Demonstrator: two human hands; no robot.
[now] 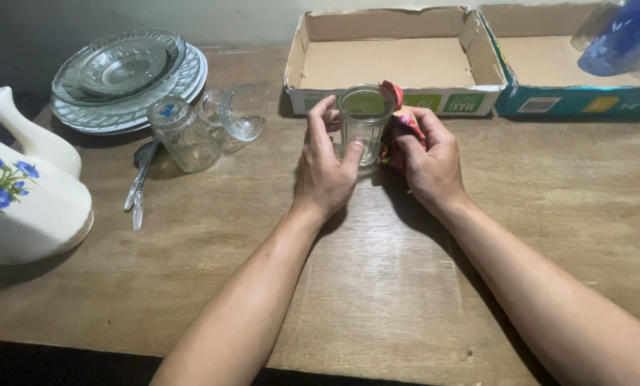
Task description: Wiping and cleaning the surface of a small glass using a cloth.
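A clear faceted drinking glass (363, 118) stands upright on the wooden table (377, 286), just in front of a shallow cardboard box. My left hand (325, 168) wraps around the glass from the left, fingers on its side. My right hand (427, 161) holds a crumpled red patterned cloth (398, 121) against the right side of the glass.
A cardboard tray (395, 61) and a blue-sided one (570, 100) stand at the back; something blue in clear plastic (620, 36) lies in the latter. At left: stacked glass plates (123, 75), another glass (184, 134), a tipped stemmed glass (237, 114), cutlery (140, 182), a white flowered teapot (23, 186).
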